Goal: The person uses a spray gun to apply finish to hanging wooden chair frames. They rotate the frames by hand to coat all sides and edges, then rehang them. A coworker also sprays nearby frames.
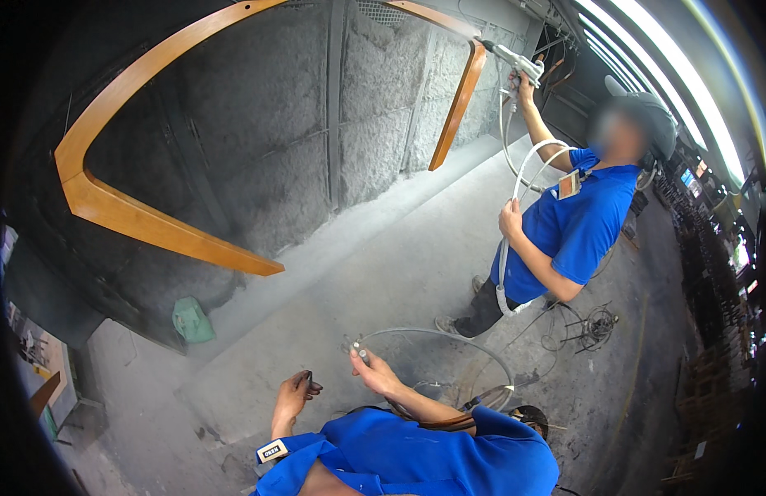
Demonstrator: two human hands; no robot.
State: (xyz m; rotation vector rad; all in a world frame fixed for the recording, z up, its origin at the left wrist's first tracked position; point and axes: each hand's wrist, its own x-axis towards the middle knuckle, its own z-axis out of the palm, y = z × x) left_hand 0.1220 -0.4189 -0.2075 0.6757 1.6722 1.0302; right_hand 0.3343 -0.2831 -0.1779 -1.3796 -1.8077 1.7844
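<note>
My right hand [378, 375] is closed around a small metal spray gun [363, 355], its grip mostly hidden by my fingers. A grey hose [449, 335] arcs from beside the gun to the right and back down towards my right arm. To its left, my left hand [294, 400] is held with curled, dark-stained fingers; whether something small is between them I cannot make out. Beyond my hands hangs a varnished, orange-brown curved wooden frame [168, 223], its lower left bar ending above the floor. Its shorter right leg [459, 107] points down near the co-worker.
A co-worker in a blue shirt [585, 219] stands at the right, aiming a white spray gun [519, 64] at the frame and holding its pale hose [505, 252]. A dust-coated wall [292, 124] stands behind. A green bag [192, 321] and coiled hoses [596, 326] lie on the floor.
</note>
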